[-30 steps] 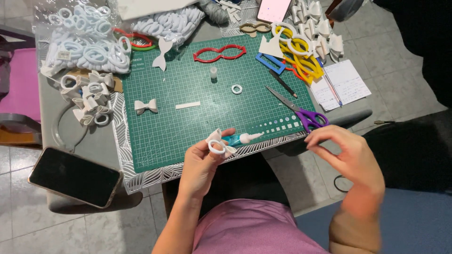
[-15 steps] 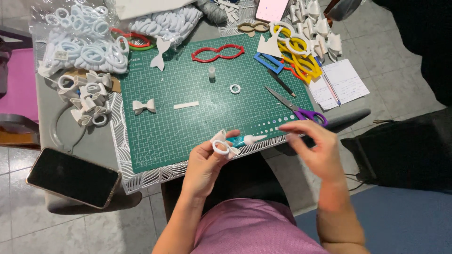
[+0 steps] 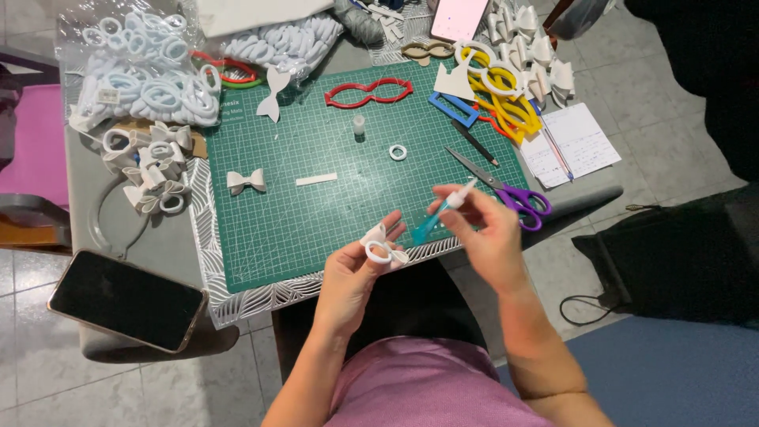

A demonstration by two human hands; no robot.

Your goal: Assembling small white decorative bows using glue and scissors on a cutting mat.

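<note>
My left hand (image 3: pixel 356 273) pinches a small white bow piece with a ring (image 3: pixel 379 247) over the near edge of the green cutting mat (image 3: pixel 316 213). My right hand (image 3: pixel 484 231) holds a slim glue tube with a blue body and white tip (image 3: pixel 443 212), angled with its blue end toward the bow piece. Purple-handled scissors (image 3: pixel 506 190) lie on the mat just right of my right hand. A finished white bow (image 3: pixel 246 181), a white strip (image 3: pixel 316 179), a small white ring (image 3: pixel 398 152) and a small clear cap (image 3: pixel 359 124) rest on the mat.
A black phone (image 3: pixel 126 299) lies at the near left. A bag of white rings (image 3: pixel 146 67) and loose white bows (image 3: pixel 150 166) sit at the left. A red template (image 3: pixel 369 91), yellow and blue templates (image 3: pixel 494 87), a notepad (image 3: pixel 569 142) and a dark bag (image 3: pixel 672 261) are around.
My right hand moved left from beside the scissors, picked up the glue tube and lifted it from the mat. My left hand kept holding the bow piece.
</note>
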